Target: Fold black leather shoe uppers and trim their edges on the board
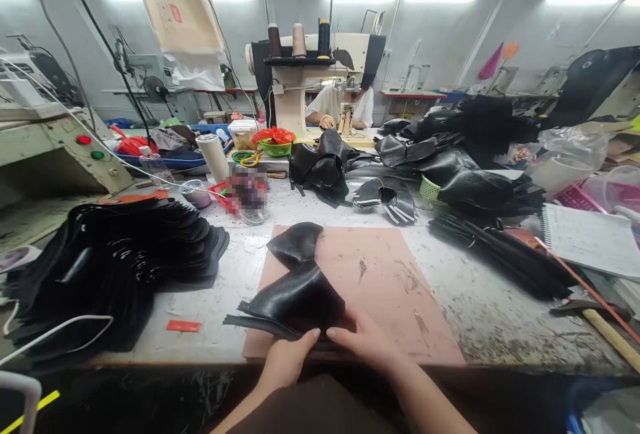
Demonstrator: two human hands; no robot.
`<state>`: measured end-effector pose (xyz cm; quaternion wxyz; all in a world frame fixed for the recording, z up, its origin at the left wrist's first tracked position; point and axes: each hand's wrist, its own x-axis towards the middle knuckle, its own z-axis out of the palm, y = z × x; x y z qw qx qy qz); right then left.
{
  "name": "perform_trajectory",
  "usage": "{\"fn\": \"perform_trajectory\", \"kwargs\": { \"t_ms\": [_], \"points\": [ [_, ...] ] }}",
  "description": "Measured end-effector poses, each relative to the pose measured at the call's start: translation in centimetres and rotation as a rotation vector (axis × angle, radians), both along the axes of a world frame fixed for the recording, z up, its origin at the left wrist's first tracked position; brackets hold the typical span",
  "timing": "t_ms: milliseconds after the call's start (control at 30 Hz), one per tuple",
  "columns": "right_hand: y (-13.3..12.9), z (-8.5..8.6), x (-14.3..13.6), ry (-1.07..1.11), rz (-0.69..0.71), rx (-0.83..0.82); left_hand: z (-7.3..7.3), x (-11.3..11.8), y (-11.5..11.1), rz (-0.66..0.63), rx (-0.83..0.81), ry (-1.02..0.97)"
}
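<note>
Centrally, we see the glossy black piece (295, 297) at the near edge of the pink board (380, 274), on the worktable (210, 347). Our left hand (286, 362) and right hand (367, 341) are clamped on its near edge, thumbs above and almost meeting; the fingers beneath are hidden. We judge the step in hand to be gripping and steadying this edge; moving it would call for an even hold from both sides. Beyond the board, the red basket (227, 202) has contents too blurred to name. Farther back, the green basket (277, 149) holds red plastic (280, 135); beside it, we cannot identify the contents of the clear tub (244, 135). Rightward, the pale green basket (430, 189) stands by black pieces (473, 177), its inside unclear.
</note>
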<state>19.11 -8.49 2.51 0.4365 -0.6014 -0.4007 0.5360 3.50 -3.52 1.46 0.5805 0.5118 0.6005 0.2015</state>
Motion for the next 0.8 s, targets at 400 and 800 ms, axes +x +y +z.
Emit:
{"fn": "perform_trajectory", "kwargs": {
  "t_ms": [400, 800],
  "points": [
    [0.9, 0.4, 0.8, -0.433, 0.008, -0.088, -1.0, -0.3, 0.6, -0.251, -0.054, 0.041],
    [-0.5, 0.6, 8.0, -0.941, -0.207, -0.092, -0.1, -1.3, 0.4, -0.919, 0.936, -0.038]
  ]
}}
